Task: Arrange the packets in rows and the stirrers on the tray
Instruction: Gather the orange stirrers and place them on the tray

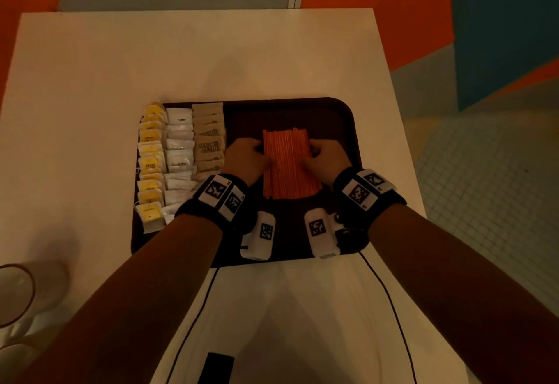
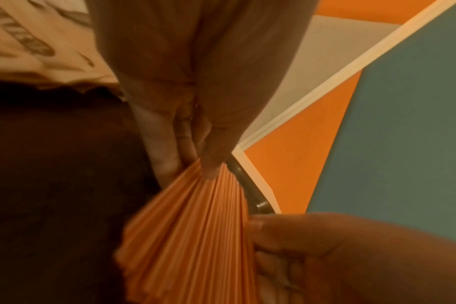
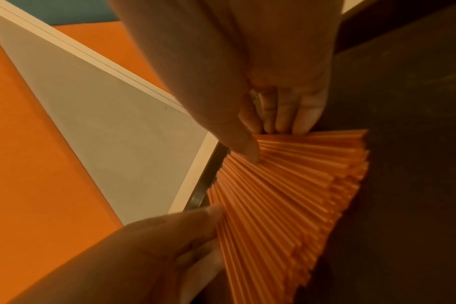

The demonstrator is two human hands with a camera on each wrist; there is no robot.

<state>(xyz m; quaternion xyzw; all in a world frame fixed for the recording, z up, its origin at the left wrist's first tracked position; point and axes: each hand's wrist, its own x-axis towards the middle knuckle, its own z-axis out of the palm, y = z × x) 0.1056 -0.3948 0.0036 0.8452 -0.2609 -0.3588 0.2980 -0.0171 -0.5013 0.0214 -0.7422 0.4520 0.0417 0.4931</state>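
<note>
A flat bundle of orange stirrers lies in the middle of the dark brown tray. My left hand holds its left edge and my right hand its right edge. In the left wrist view the left hand has its thumb on top of the stirrers and its fingers against their side. The right hand pinches the stirrers the same way. Yellow packets, white packets and brown packets lie in three columns on the tray's left part.
The tray sits at the near edge of a white table. A glass cup stands at the near left. Bare tray floor lies right of the stirrers. Orange and teal walls and a tiled floor surround the table.
</note>
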